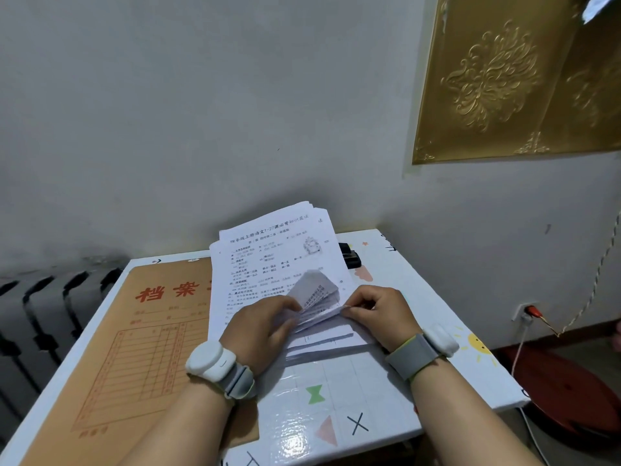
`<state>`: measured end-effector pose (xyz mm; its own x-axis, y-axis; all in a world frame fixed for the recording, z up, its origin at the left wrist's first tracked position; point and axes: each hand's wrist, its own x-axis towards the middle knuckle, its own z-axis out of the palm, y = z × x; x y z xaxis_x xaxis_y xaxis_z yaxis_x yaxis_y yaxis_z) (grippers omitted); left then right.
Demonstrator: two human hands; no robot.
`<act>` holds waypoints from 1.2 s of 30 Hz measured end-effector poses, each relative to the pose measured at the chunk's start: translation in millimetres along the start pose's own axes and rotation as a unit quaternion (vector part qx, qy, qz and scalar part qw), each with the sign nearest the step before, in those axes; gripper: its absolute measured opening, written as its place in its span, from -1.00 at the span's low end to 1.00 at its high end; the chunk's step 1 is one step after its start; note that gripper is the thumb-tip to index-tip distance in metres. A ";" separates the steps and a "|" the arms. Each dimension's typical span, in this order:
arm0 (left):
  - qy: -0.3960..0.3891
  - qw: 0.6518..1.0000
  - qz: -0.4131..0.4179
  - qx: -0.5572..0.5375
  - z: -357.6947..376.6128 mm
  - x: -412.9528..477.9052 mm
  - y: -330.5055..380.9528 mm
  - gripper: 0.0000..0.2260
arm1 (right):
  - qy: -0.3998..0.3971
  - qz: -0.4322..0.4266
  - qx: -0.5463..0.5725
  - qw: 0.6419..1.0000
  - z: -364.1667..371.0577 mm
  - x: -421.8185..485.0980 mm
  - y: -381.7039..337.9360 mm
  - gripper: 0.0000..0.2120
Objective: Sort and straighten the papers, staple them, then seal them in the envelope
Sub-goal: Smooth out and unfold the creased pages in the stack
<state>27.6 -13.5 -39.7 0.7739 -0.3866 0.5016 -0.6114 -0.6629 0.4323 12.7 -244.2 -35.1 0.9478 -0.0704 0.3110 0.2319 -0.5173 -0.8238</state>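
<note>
Left hand (262,327) deep in your papers (279,260)
Its fingers curl round the lifted corners; your right hand (376,314) pinches a sheet edge.

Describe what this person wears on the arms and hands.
The left hand and right hand are bare, no gloves, and no sleeves show. Each wrist carries a grey fabric strap with a yellow-green edge, holding a white rounded device: the left device round, the right device oblong.
</note>
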 end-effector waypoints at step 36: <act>0.023 1.000 -0.007 -0.005 0.6 -1.5 15.6 -0.49 | 0.050 0.036 0.186 0.981 -0.7 0.6 0.2 -0.83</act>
<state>17.0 -23.7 -34.2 0.7742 -0.3469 0.5294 -0.6020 -0.6617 0.4469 13.1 -245.0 -34.8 0.9429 -0.1883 0.2749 0.2463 -0.1620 -0.9556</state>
